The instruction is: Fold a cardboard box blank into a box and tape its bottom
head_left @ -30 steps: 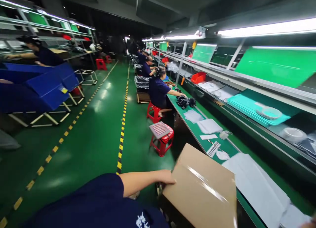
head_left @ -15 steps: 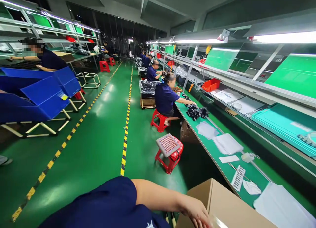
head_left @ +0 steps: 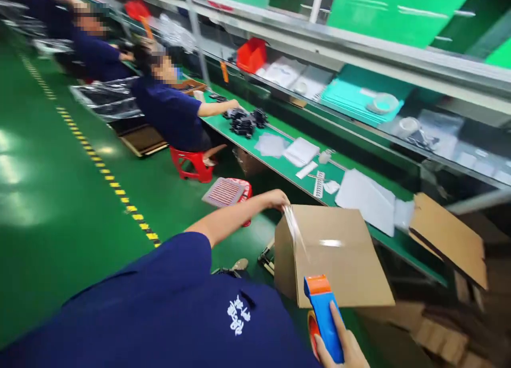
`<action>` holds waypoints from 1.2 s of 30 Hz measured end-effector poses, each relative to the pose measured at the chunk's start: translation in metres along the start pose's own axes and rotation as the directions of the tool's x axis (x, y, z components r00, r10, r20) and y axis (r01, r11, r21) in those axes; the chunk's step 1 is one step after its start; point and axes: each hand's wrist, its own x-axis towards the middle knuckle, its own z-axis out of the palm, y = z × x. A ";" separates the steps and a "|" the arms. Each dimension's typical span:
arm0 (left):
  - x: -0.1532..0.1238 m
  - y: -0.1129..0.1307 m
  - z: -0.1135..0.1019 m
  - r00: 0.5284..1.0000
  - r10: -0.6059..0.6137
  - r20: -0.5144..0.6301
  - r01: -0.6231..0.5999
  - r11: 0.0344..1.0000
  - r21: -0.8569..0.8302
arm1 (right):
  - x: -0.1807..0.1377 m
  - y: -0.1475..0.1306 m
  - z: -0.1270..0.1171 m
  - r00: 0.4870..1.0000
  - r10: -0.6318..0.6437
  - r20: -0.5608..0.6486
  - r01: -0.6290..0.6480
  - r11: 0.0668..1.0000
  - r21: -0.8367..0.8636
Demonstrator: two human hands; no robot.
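A closed brown cardboard box (head_left: 339,251) stands in front of me, beside the workbench. At its far left top corner is my left hand (head_left: 278,199), its fingers bent together over the end of a strip of clear packing tape (head_left: 295,230). The strip runs slantwise along the box's edge to a blue and orange tape dispenser (head_left: 328,320). My right hand (head_left: 345,346) grips this dispenser at the near edge of the box, with one finger stretched along its body. A tape roll (head_left: 313,328) shows at the dispenser's left side.
A green workbench (head_left: 279,168) runs along the right, with white sheets (head_left: 365,198) and black parts (head_left: 243,122). A co-worker (head_left: 167,107) sits there on a red stool (head_left: 191,163). Another stool bears a patterned cushion (head_left: 223,191). Flat cardboard (head_left: 449,237) leans at the right.
My view has swung right and down, bringing the whole box top, the tape dispenser and my right hand into sight. My left hand is now at the box's far corner, with tape stretched from it.
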 end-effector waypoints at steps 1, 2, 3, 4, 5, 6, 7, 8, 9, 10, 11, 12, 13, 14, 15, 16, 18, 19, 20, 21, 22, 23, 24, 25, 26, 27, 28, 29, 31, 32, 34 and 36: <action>0.022 0.007 -0.019 0.999 -0.026 0.024 0.025 0.999 0.046 | -0.004 -0.007 0.001 0.999 0.053 0.011 -0.053 0.998 0.015; 0.043 0.013 -0.034 0.998 -0.042 0.046 0.037 0.995 0.091 | -0.004 -0.016 0.002 0.995 0.093 0.022 -0.094 0.995 0.033; 0.063 0.018 -0.044 0.996 -0.058 0.070 0.048 0.990 0.136 | -0.003 -0.026 0.003 0.992 0.126 0.031 -0.127 0.991 0.050; 0.080 0.021 -0.049 0.993 -0.071 0.095 0.053 0.982 0.180 | 0.002 -0.036 0.005 0.987 0.156 0.037 -0.158 0.986 0.061; 0.096 0.022 -0.051 0.989 -0.082 0.120 0.054 0.974 0.221 | 0.007 -0.045 0.006 0.982 0.185 0.042 -0.187 0.980 0.067; 0.109 0.022 -0.050 0.985 -0.094 0.145 0.054 0.964 0.259 | 0.014 -0.054 0.007 0.976 0.215 0.045 -0.218 0.974 0.067; 0.119 0.020 -0.047 0.980 -0.104 0.168 0.051 0.955 0.293 | 0.020 -0.060 0.008 0.968 0.247 0.048 -0.250 0.966 0.062; 0.129 0.017 -0.044 0.975 -0.113 0.189 0.047 0.945 0.323 | 0.025 -0.066 0.009 0.959 0.279 0.059 -0.282 0.958 0.057; 0.136 0.013 -0.041 0.971 -0.121 0.206 0.042 0.936 0.350 | 0.030 -0.070 0.009 0.949 0.308 0.072 -0.312 0.949 0.053; 0.142 0.009 -0.039 0.967 -0.126 0.220 0.036 0.927 0.373 | 0.033 -0.074 0.010 0.938 0.336 0.082 -0.341 0.939 0.048; 0.147 0.004 -0.036 0.964 -0.130 0.232 0.030 0.919 0.393 | 0.035 -0.077 0.011 0.928 0.362 0.088 -0.366 0.929 0.045; 0.151 -0.001 -0.034 0.962 -0.132 0.240 0.022 0.911 0.412 | 0.036 -0.079 0.011 0.920 0.382 0.091 -0.387 0.921 0.042; 0.153 -0.006 -0.031 0.960 -0.132 0.247 0.014 0.903 0.430 | 0.037 -0.081 0.011 0.912 0.397 0.100 -0.402 0.915 0.039; 0.154 -0.011 -0.028 0.959 -0.131 0.253 0.004 0.894 0.449 | 0.038 -0.082 0.010 0.905 0.409 0.115 -0.415 0.909 0.036; 0.154 -0.015 -0.026 0.958 -0.126 0.257 -0.009 0.884 0.468 | 0.039 -0.083 0.009 0.899 0.418 0.134 -0.425 0.904 0.032; 0.153 -0.019 -0.023 0.958 -0.119 0.261 -0.025 0.872 0.489 | 0.039 -0.084 0.008 0.892 0.424 0.156 -0.433 0.901 0.028; 0.149 -0.025 -0.020 0.961 -0.097 0.259 -0.059 0.842 0.537 | 0.039 -0.084 0.005 0.881 0.435 0.186 -0.445 0.895 0.013; 0.147 -0.025 -0.019 0.965 -0.081 0.249 -0.077 0.821 0.566 | 0.039 -0.084 0.004 0.878 0.442 0.184 -0.450 0.893 0.001; 0.145 -0.025 -0.019 0.971 -0.059 0.232 -0.094 0.797 0.596 | 0.039 -0.084 0.003 0.877 0.448 0.176 -0.453 0.891 -0.012; 0.143 -0.023 -0.018 0.977 -0.031 0.209 -0.110 0.771 0.627 | 0.039 -0.085 0.002 0.878 0.449 0.167 -0.452 0.892 -0.022; 0.141 -0.020 -0.016 0.983 0.002 0.184 -0.125 0.744 0.656 | 0.040 -0.085 0.001 0.880 0.446 0.163 -0.447 0.894 -0.030; 0.139 -0.017 -0.014 0.986 0.036 0.164 -0.140 0.718 0.682 | 0.041 -0.085 0.001 0.884 0.439 0.162 -0.439 0.898 -0.036; 0.136 -0.014 -0.009 0.986 0.063 0.153 -0.154 0.692 0.705 | 0.043 -0.085 0.002 0.889 0.427 0.164 -0.426 0.904 -0.040; 0.133 -0.012 -0.003 0.985 0.081 0.149 -0.165 0.668 0.726 | 0.046 -0.085 0.003 0.895 0.411 0.171 -0.410 0.911 -0.045; 0.129 -0.011 0.004 0.985 0.090 0.150 -0.172 0.643 0.746 | 0.049 -0.085 0.004 0.900 0.395 0.182 -0.392 0.918 -0.054; 0.124 -0.011 0.012 0.984 0.092 0.153 -0.177 0.618 0.766 | 0.050 -0.084 0.005 0.905 0.381 0.191 -0.375 0.924 -0.068; 0.120 -0.012 0.019 0.984 0.091 0.153 -0.177 0.592 0.786 | 0.050 -0.083 0.006 0.907 0.370 0.199 -0.361 0.929 -0.083; 0.116 -0.014 0.026 0.985 0.089 0.150 -0.173 0.566 0.806 | 0.047 -0.081 0.005 0.910 0.360 0.207 -0.346 0.933 -0.103; 0.110 -0.017 0.034 0.987 0.089 0.136 -0.162 0.513 0.843 | 0.030 -0.074 -0.001 0.911 0.338 0.236 -0.307 0.938 -0.158; 0.109 -0.019 0.035 0.988 0.087 0.130 -0.156 0.489 0.858 | 0.015 -0.068 -0.007 0.908 0.329 0.259 -0.286 0.939 -0.190; 0.109 -0.019 0.035 0.989 0.078 0.124 -0.146 0.448 0.882 | -0.023 -0.053 -0.025 0.890 0.330 0.316 -0.258 0.934 -0.248; 0.111 -0.017 0.033 0.990 0.069 0.125 -0.142 0.417 0.898 | -0.063 -0.040 -0.043 0.853 0.370 0.368 -0.276 0.918 -0.283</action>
